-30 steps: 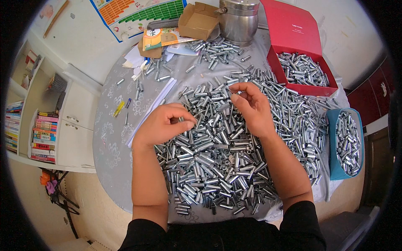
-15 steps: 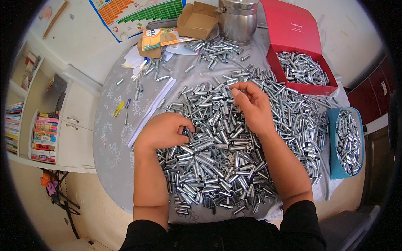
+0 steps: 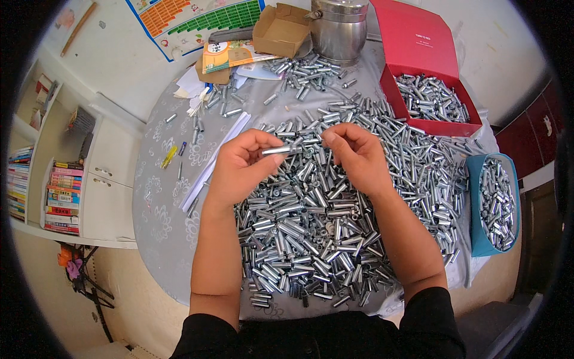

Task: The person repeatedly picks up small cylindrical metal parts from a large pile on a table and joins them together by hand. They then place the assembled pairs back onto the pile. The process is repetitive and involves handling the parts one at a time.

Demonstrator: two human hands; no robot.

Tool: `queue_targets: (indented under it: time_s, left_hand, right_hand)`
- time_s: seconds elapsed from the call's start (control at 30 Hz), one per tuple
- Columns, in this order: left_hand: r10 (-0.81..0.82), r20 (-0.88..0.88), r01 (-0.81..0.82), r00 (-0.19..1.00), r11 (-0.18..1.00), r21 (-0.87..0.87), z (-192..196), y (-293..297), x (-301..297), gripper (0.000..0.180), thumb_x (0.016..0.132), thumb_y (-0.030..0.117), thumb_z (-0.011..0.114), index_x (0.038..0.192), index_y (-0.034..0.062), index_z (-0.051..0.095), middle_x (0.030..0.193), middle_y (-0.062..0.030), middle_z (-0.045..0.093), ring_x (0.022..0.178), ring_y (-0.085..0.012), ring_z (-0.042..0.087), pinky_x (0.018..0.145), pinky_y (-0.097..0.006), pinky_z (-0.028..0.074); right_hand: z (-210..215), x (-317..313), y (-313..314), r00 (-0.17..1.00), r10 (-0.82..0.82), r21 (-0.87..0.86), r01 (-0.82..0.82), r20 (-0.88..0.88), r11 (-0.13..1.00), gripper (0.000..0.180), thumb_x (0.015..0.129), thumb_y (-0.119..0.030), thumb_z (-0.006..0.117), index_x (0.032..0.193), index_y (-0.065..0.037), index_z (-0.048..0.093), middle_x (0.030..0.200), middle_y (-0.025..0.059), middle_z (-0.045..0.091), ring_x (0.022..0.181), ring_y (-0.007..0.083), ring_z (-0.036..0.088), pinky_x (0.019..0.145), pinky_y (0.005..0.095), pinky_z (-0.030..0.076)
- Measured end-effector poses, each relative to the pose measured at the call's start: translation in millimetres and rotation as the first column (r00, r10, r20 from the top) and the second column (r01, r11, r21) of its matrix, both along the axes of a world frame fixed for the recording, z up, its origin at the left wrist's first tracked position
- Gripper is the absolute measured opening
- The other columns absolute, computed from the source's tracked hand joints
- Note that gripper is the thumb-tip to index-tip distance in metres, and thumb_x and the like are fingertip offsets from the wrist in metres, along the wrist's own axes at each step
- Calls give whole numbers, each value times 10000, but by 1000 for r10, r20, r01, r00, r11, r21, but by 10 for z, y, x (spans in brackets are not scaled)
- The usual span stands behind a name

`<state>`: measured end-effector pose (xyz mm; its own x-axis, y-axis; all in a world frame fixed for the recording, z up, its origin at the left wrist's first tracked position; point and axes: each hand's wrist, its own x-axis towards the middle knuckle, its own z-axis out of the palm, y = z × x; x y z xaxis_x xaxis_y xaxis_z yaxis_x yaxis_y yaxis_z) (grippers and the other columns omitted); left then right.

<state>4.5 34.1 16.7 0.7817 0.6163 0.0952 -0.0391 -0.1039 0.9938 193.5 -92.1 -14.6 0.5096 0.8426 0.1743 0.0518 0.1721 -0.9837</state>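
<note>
In the head view, a shiny metal sleeve (image 3: pixel 276 150) is pinched between the thumb and forefinger of the left hand (image 3: pixel 239 170); it is held nearly level above the pile, with its free end directed toward the right hand (image 3: pixel 357 158). The thumb and forefinger of the right hand are brought close together just beside that end, but whether anything is gripped between them cannot be told. Beneath both hands, a broad pile of metal sleeves and bolts (image 3: pixel 305 239) is spread over the grey patterned tablecloth (image 3: pixel 158 233). At the far right, an open red box (image 3: pixel 439 129) is filled with similar metal parts, and a blue fabric bin (image 3: pixel 478 209) nearer the right edge is filled likewise. Behind the pile, a stainless-steel pot (image 3: pixel 339 36) is placed beside an open cardboard box (image 3: pixel 280 33). To the left, a long white folded strip (image 3: pixel 209 170) is laid near the left hand, and a yellow-handled tool (image 3: pixel 169 157) is seen farther out.
</note>
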Motion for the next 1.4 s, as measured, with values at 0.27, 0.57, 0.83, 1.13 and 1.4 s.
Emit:
queue_targets:
  time_s: [0.27,0.57,0.83,1.13,1.4]
  left_hand:
    - [-68,13,67,998,996,66,-150,-150,157,209,843,19,702,1043,12,642,817,1,653,620,-34,556,549,-187,448]
    - [22,19,-23,1000,1000,14,-120,-152,165,165,917,83,633,1049,-12,657,809,-57,685,619,-80,614,515,-195,468]
    - [86,-8,-86,996,995,-42,-121,-127,171,200,951,199,610,959,4,657,752,-51,673,583,-95,619,474,-194,435]
    - [102,-15,-103,995,994,-22,-129,-118,185,195,950,208,614,937,18,656,745,-46,670,566,-93,614,466,-189,423]
    - [88,-16,-89,996,996,-28,-132,-99,174,190,946,210,623,944,24,659,757,-40,677,568,-76,604,470,-186,416]
  right_hand:
    - [75,-56,-68,945,216,-112,-194,246,975,305,950,-271,626,809,-1,626,651,-36,530,611,53,429,534,250,372]
    - [113,-22,-80,990,132,-175,-121,56,977,223,906,-213,690,845,-5,637,678,-40,537,630,45,443,552,232,378]
    - [124,-114,-66,994,104,11,-104,14,994,153,853,-79,729,962,-7,650,753,-32,592,684,32,529,606,198,438]
    - [80,-42,-49,988,143,2,-143,-55,990,233,893,-108,688,1096,-7,635,855,-2,624,683,53,549,610,210,459]
    - [98,-2,-40,988,150,-42,-152,-43,988,255,884,-108,699,1112,-10,636,864,0,635,689,48,549,616,210,464]
